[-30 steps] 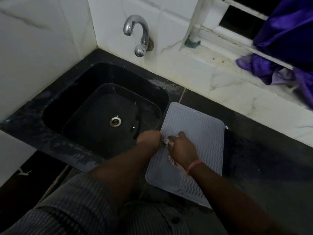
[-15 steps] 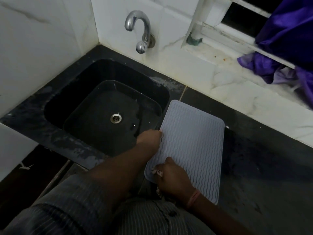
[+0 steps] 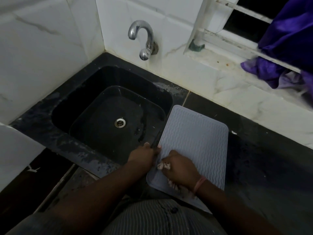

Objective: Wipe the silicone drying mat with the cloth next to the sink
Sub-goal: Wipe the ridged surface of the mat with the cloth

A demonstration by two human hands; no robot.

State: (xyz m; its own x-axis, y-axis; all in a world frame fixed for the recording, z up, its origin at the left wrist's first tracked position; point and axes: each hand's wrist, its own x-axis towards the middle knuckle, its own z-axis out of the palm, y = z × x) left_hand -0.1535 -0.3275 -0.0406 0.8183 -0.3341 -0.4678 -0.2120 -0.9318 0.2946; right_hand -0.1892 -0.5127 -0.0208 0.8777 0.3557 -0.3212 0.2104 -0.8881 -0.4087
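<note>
The silicone drying mat [image 3: 193,146] is lying flat on the dark worktop [image 3: 264,167], just beside the sink [image 3: 108,116] on its right, with its near-left corner reaching toward the person's body. The right hand [image 3: 182,173] is pressing down on the near-left part of the mat, its fingers [image 3: 166,161] curled and clamped on the cloth [image 3: 163,166], of which only pale bits are showing at the fingertips and under the palm. The left hand [image 3: 144,156] is sitting at the mat's edge on the sink side, fingers closed together on that edge and seemingly pinning it.

The step in hand looks to be wiping the near end of the mat. To do it well, the cloth should be travelling along the wavy ridges, not across them, so it is reaching into the grooves, with steady downward pressure and overlapping strokes working away from the sink side. The left hand should be holding the edge firmly, since silicone tends to slide or buckle under a pushed cloth. The far end, toward the tap [image 3: 144,39], appears to need attention next.
</note>
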